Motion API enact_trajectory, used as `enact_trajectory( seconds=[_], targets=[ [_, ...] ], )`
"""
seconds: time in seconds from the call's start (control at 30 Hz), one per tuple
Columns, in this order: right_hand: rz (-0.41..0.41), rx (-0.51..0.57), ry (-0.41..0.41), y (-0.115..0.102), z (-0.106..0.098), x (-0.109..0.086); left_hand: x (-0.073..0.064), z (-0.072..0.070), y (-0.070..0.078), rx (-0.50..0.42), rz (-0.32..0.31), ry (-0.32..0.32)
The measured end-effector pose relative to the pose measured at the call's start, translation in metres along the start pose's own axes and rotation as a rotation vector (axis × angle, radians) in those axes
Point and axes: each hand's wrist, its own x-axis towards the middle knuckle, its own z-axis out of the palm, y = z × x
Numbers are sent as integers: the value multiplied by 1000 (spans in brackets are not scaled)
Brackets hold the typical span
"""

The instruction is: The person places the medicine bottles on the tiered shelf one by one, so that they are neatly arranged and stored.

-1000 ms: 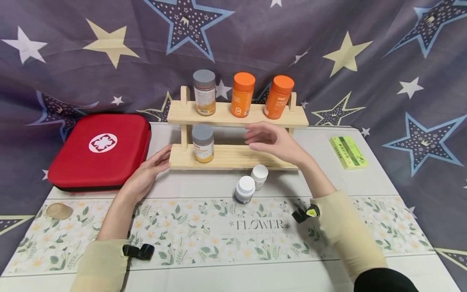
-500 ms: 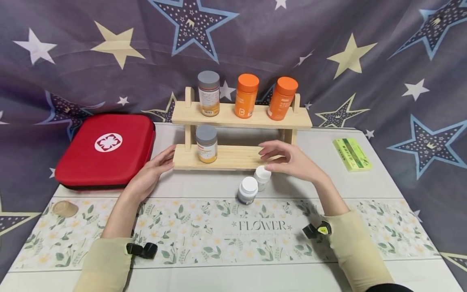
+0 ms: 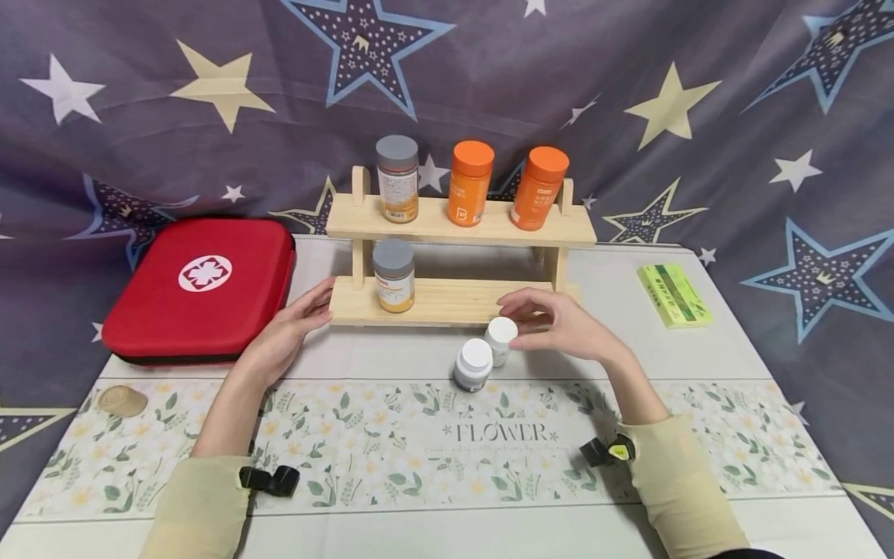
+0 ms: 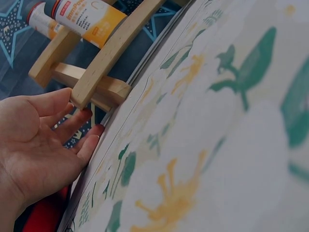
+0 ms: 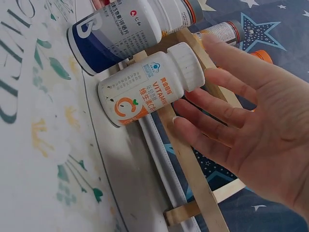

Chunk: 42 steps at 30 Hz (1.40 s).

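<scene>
My left hand touches the left end of the two-tier wooden shelf, its thumb and fingertips against the lower board in the left wrist view. My right hand is at the white vitamin C bottle, thumb and fingers spread about its cap without closing round it. Beside that bottle stands a second white-capped bottle with a grey and blue label. On the lower tier stands a grey-capped bottle. The upper tier holds another grey-capped bottle and two orange bottles, one central, one right.
A red first-aid case lies left of the shelf. In front of it is a small tan cylindrical object. A green box lies at the right. The table has a flowered cover, with a starry curtain behind.
From in front of the shelf, my right hand has come down to the cap of the vitamin C bottle. My left hand stays at the shelf's end. Both white-capped bottles stand where they were.
</scene>
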Motion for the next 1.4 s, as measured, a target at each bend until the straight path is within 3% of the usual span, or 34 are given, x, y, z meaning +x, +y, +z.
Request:
enact_trajectory(
  seconds=[0.73, 1.07, 1.4],
  targets=[
    [-20, -114, 21, 5, 13, 6, -3, -4, -1, 0, -4, 9],
    [-12, -117, 55, -1, 11, 2, -2, -3, -2, -3, -4, 6],
    [-14, -52, 99, -14, 1, -2, -1, 1, 1, 1, 0, 4]
  ],
)
